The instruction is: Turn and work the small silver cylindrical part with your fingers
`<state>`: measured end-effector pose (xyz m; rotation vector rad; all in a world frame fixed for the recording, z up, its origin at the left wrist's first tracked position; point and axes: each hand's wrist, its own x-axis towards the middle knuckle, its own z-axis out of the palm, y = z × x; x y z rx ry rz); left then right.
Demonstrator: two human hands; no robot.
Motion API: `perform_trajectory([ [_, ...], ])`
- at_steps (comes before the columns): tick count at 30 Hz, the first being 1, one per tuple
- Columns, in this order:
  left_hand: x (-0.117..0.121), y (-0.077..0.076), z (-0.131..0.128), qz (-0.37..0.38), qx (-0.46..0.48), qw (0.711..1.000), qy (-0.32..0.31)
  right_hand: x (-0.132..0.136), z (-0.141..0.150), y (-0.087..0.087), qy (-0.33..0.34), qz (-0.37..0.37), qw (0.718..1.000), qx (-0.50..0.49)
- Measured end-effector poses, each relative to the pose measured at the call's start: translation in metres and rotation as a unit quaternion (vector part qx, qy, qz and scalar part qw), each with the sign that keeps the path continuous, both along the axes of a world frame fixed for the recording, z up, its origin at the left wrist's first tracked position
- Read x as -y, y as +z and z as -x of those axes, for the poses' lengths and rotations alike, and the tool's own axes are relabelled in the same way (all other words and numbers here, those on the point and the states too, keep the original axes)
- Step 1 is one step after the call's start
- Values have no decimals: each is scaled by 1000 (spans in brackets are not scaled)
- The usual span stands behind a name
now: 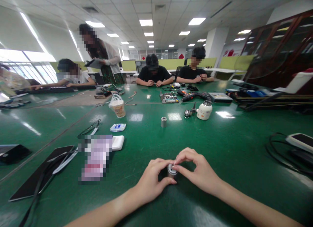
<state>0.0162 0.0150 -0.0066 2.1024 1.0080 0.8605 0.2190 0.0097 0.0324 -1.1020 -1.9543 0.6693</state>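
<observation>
Nearest are the bare L hand (152, 178) & R hand (200, 171), low over the green worktop (225, 152). L fingers curl nearly closed round a metal cylinder (172, 175), index up by the rim, thumb low on the near side. R thumb & index almost meet at its top; can't tell if they've a small part betw. them or just touch it. Cyl. stands approx. upright, betw. the hands.

Progress, at a guess: midway on this one. Pale disc (171, 170) is at the cyl.'s top; whether it's fully seated, can't tell. 2nd cylinder (163, 122) stands farther out, well apart from both hands; no telling if it's finished or waiting. Circuit board (168, 98) & power drill (188, 97) lie farther back, out of these hands' grasp.
</observation>
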Motion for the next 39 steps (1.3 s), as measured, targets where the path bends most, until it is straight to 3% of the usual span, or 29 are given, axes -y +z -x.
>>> perform_trajectory([
  [4,0,2,0,5,-1,1000,-1,3,1,0,-6,-22,1000,19],
  [10,1,6,-1,19,-13,1000,-3,-1,-1,3,-78,11,996,-43],
  [19,1,1,0,11,0,1000,-6,5,6,-4,-15,-14,1000,-13],
  [25,2,8,0,31,-21,999,-4,-17,-10,6,-90,-26,991,-96],
  [33,1,9,-1,35,-26,999,0,-58,-49,-30,-118,-21,993,5],
  [36,2,9,-1,34,-23,999,-3,-51,-43,-27,-133,-30,991,-6],
  [39,2,8,-1,31,-21,999,-7,-33,-26,-13,-110,-12,993,-39],
])
